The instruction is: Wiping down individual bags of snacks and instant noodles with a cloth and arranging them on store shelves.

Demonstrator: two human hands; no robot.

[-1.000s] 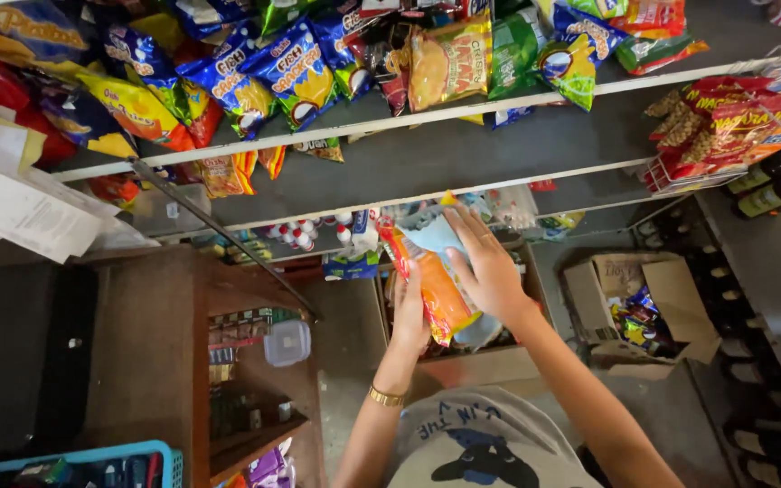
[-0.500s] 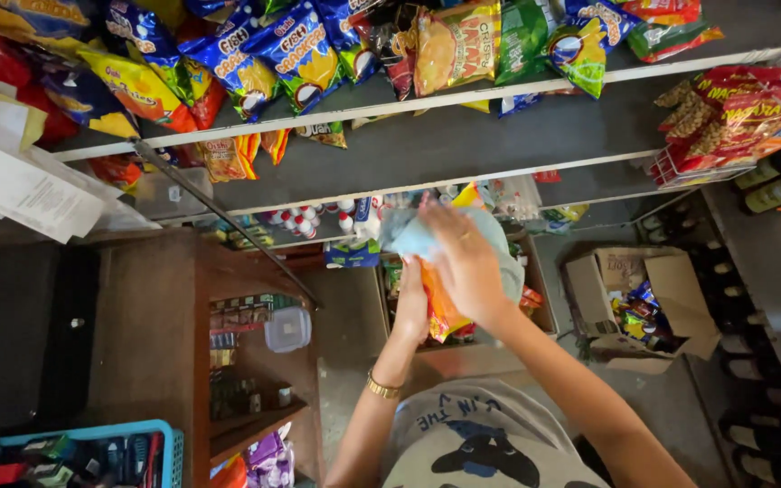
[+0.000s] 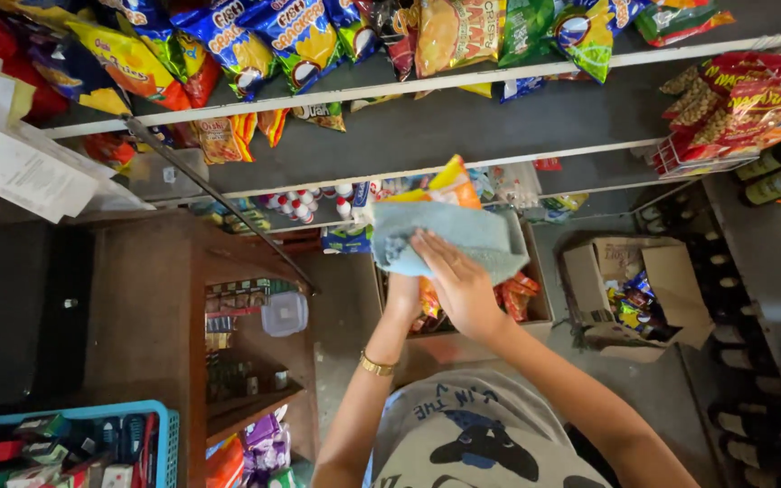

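I see the right hand (image 3: 461, 287) pressing a pale blue cloth (image 3: 463, 237) flat onto an orange-yellow foil snack packet (image 3: 449, 185), which the left hand (image 3: 402, 294) grips from beneath.

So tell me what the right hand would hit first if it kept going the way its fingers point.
The right hand lies flat on a light blue cloth, fingers pointing up-left. Going on, it would slide along the cloth and probably meet the orange-yellow snack bag it covers; depth beyond that is unclear.
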